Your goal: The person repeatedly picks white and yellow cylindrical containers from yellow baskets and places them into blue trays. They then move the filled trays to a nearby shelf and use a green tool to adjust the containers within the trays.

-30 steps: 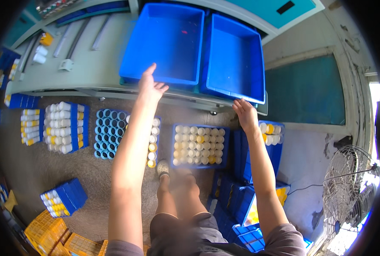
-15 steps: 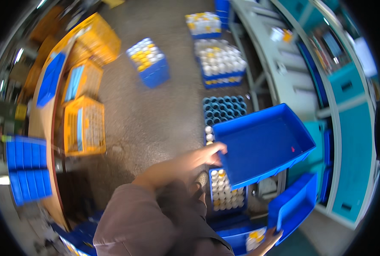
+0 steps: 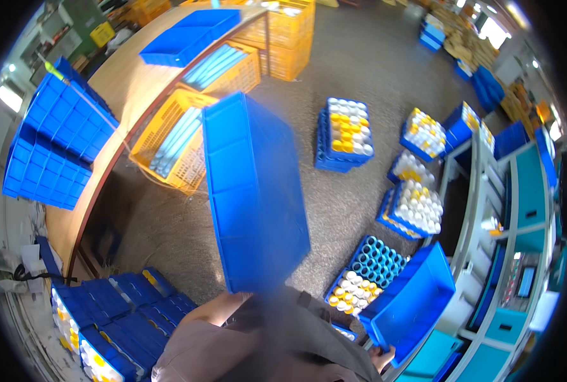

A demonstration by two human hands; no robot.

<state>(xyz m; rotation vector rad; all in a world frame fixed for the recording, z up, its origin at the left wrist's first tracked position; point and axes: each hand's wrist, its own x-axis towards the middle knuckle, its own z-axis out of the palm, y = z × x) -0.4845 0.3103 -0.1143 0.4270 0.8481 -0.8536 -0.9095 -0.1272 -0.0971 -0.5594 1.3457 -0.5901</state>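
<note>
A large blue plastic bin (image 3: 236, 191) stands tilted on edge in front of me, its ribbed outside facing left. My left hand (image 3: 227, 298) is at its lower edge, closed on it; most of the fingers are hidden. At the lower right, my right hand (image 3: 381, 358) grips the rim corner of a second blue bin (image 3: 417, 305), which slants with its bare inside showing. Below that bin, on the floor, stands a crate of white and yellow rolls (image 3: 353, 291) beside a crate of teal tubes (image 3: 379, 260).
Stacked blue bins (image 3: 60, 140) and a flat blue tray (image 3: 188, 37) rest on a wooden table (image 3: 123, 83) at left. Yellow crates (image 3: 175, 140) hold light-blue pieces. More filled crates (image 3: 350, 127) stand on the floor, and blue boxes (image 3: 124, 305) sit lower left. Teal machinery (image 3: 494, 356) lines the right.
My view has turned. My left hand has swung its bin leftward and tipped it up on edge. The right hand still holds the second bin.
</note>
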